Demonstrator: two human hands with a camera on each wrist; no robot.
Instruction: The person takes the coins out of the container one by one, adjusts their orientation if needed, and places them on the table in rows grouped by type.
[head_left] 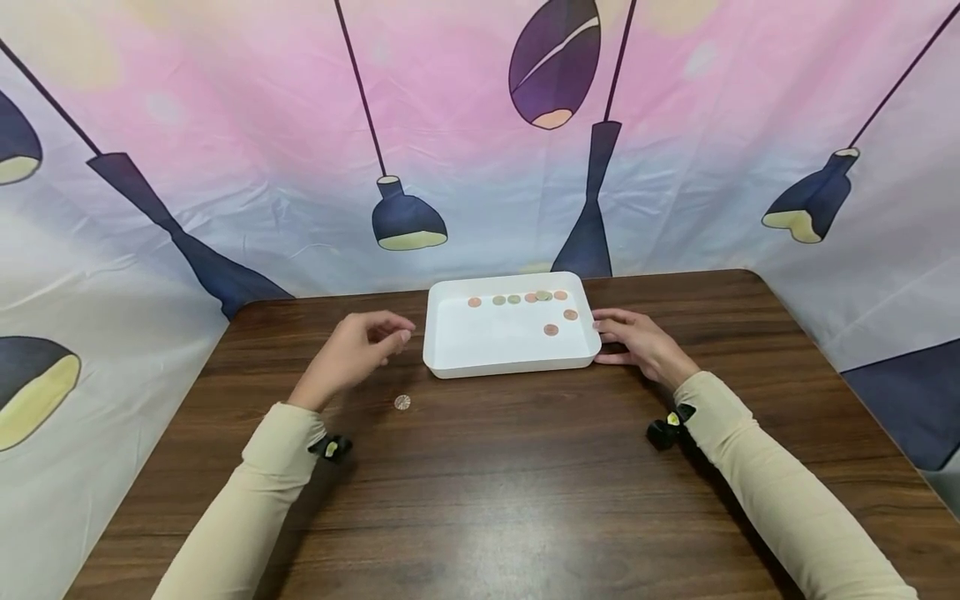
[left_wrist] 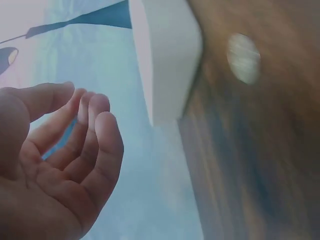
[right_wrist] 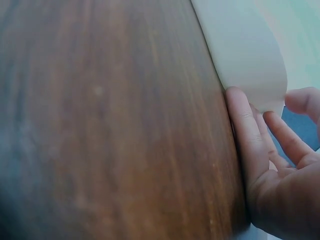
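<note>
My left hand (head_left: 360, 348) hovers just left of a white tray (head_left: 495, 342), fingers loosely bent. In the left wrist view its thumb is near the index fingertip, and nothing shows between the fingers (left_wrist: 109, 145). A clear, round, faceted piece (head_left: 402, 402) lies on the table below this hand. At the tray's right end, my right hand (head_left: 637, 342) touches the outer wall and rim with fairly straight fingers (right_wrist: 245, 125). Copper-coloured coins (head_left: 551, 330) and duller yellowish coins (head_left: 513, 299) lie flat in the tray, mostly along its far side and toward the right.
The dark wooden table (head_left: 480, 500) ends just behind the tray. A printed cloth (head_left: 480, 150) with lamp shapes hangs behind it. Each wrist carries a small black camera, the left camera (head_left: 332, 448) beside the cuff and the right camera (head_left: 663, 432) close above the table.
</note>
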